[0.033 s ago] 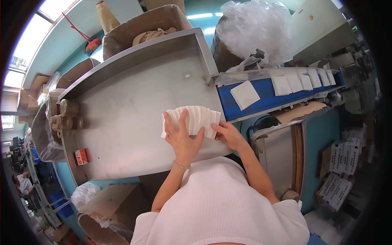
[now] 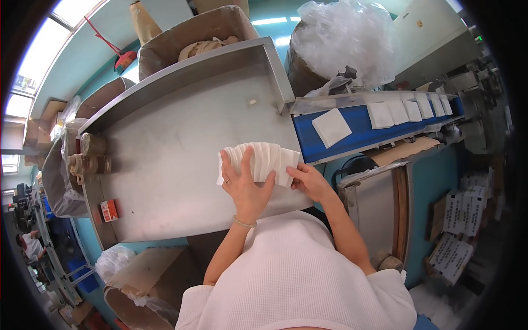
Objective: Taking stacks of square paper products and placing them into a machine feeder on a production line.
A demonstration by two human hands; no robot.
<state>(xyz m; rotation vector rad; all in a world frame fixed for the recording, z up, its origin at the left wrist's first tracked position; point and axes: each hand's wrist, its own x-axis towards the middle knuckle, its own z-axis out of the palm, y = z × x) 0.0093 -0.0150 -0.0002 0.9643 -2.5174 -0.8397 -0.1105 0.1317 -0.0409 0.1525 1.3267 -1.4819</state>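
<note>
A fanned row of folded white paper napkins point(image 2: 267, 155) is between my hands over the near right part of the steel table point(image 2: 159, 159). My left hand point(image 2: 247, 193) lies across the row, its fingers spread over the left and middle and its thumb against the front, holding the napkins together. At the right end, my right hand point(image 2: 311, 183) pinches the edge of the outermost napkin between thumb and fingers. How many layers it grips is hidden. A white napkin stack point(image 2: 332, 128) rests askew on the near end of the blue conveyor belt point(image 2: 308, 146).
Several more napkin stacks point(image 2: 379, 115) line the belt toward the far right. Raised metal walls point(image 2: 181, 69) edge the table. A small red-and-white box point(image 2: 109, 210) and brown rolls point(image 2: 93, 155) sit at its left. Cardboard boxes point(image 2: 148, 275) and a bulging clear plastic bag point(image 2: 346, 44) surround it.
My right hand has shifted slightly right, drawing the end napkin a little away from the row. The nearest stack on the belt sits slightly farther right. My left hand stays put.
</note>
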